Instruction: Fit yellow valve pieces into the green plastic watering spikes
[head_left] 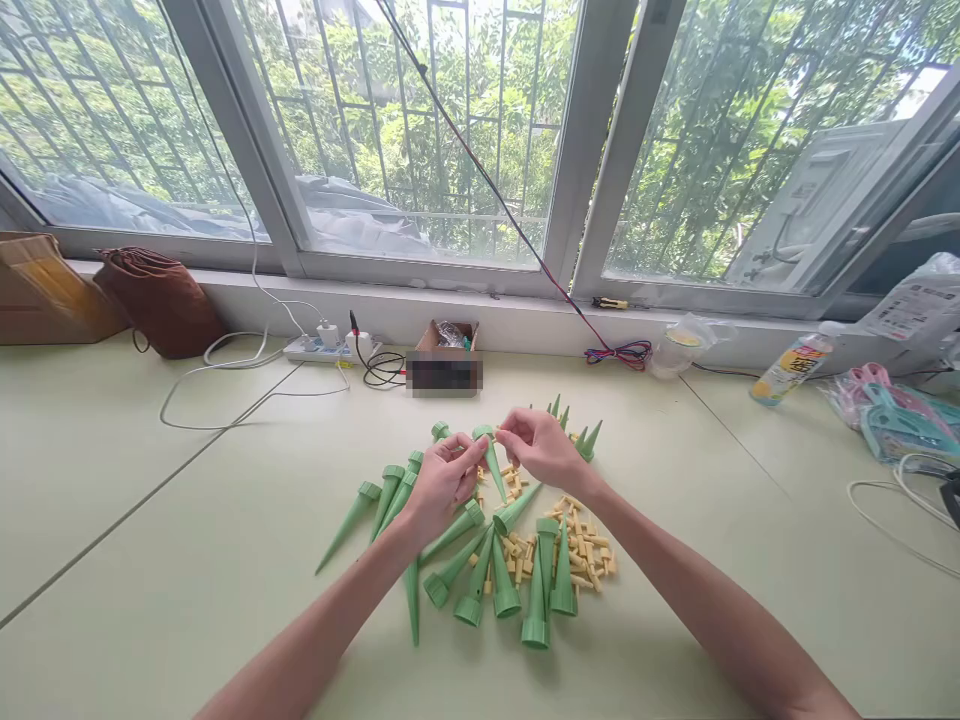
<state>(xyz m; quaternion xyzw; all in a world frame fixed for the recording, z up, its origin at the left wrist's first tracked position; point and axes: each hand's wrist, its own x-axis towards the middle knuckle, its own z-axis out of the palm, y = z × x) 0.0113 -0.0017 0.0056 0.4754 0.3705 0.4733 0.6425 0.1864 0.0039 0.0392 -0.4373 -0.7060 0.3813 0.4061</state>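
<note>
My left hand (448,482) is closed around a green plastic plant-watering spike (493,468), its ribbed cap up and its point slanting down to the right. Close beside that cap, my right hand (541,446) has thumb and fingers pinched together; what sits between the fingertips is too small to make out. Below both hands lie several more green capped spikes (448,573), pointing various ways. Small yellow plastic pegs (587,548) are heaped among them, partly covered by the spikes and my hands. Further green spikes (590,440) lie behind my right hand.
A power strip (322,345) with white cables, a small open cardboard box (448,338) and a coiled dark cable (619,354) line the window side of the table (225,520). At the left is a brown pouch (159,302); at the right, a bottle (795,365) and turquoise packaging (907,420).
</note>
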